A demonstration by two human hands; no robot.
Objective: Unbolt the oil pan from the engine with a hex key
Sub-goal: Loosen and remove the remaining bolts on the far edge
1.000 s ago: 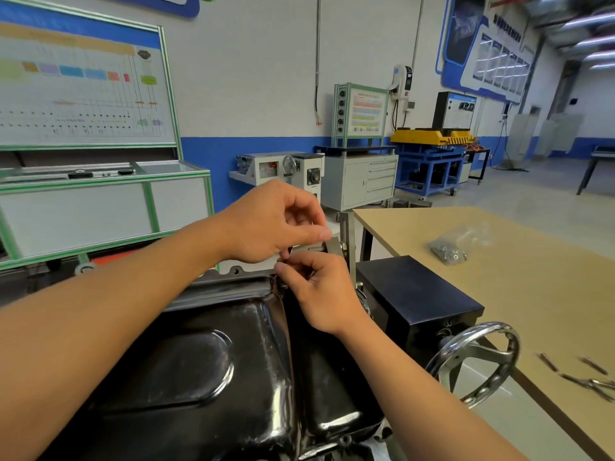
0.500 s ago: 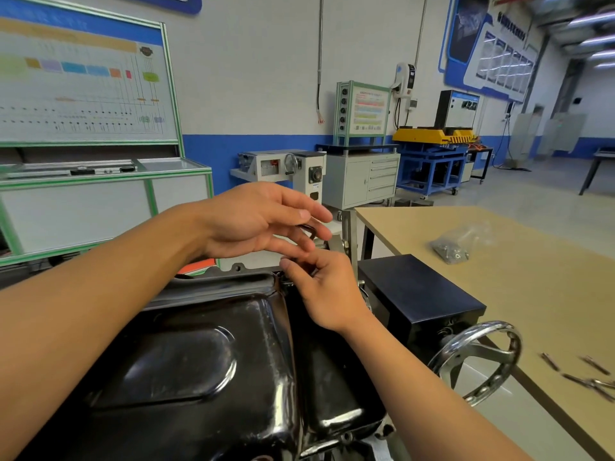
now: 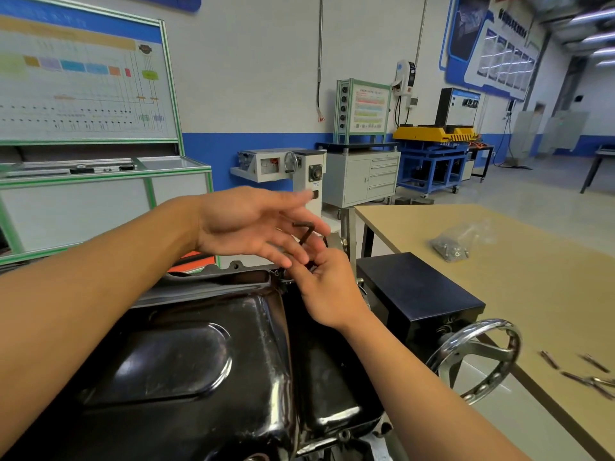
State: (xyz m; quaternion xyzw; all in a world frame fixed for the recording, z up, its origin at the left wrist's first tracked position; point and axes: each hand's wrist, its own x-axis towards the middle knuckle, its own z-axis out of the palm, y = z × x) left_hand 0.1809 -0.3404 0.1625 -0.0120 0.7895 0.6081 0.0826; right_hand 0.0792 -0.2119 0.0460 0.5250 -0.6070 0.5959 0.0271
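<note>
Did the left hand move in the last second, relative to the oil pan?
Yes. The left hand opened: its fingers uncurled from the hex key and the palm drew slightly left from the corner of the oil pan.

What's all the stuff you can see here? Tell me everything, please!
oil pan: one, shiny black, bottom middle
hex key: one, dark, L-shaped, between the two hands, over the pan's far edge
handwheel: one, silver, right of the pan
box: one, black, behind the handwheel
table: one, tan, right side
bag: one, clear with small metal parts inside, on the table
loose metal pieces: several, grey and blurred, at the table's near edge
display board: one, white with a green frame, far left
cabinet: one, grey, by the back wall
left hand: one, fingers stretched out beside the hex key
right hand: one, pinches the hex key's lower part
</note>
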